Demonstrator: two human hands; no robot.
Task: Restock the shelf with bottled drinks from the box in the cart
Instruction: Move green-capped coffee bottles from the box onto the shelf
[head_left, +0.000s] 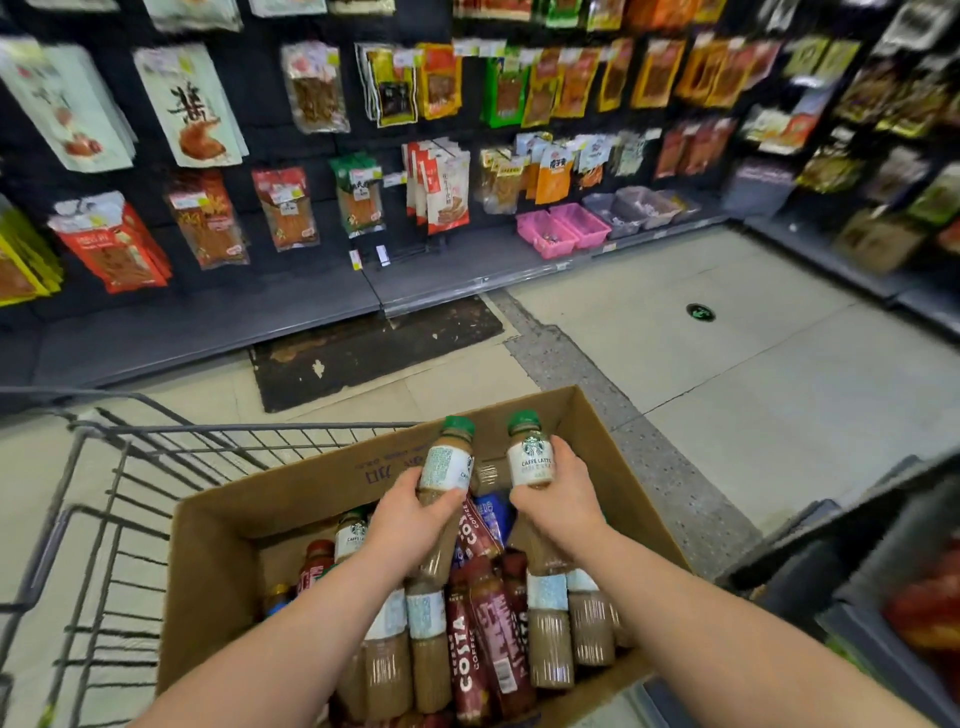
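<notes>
You are early on: your left hand (410, 512) grips one green-capped plastic latte bottle (448, 460), your right hand (558, 499) its twin bottle (530, 460), both just above the brown cardboard box (218, 545) in the grey wire cart (234, 427). Below your wrists, many tan and maroon coffee bottles (470, 654) remain to shelve.

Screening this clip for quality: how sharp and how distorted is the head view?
Head view: green-capped latte bottle in the right hand reads sharp; hanging snack packets smear with blur; wide-angle lens bends the grey wire cart rim; lighting even.
</notes>
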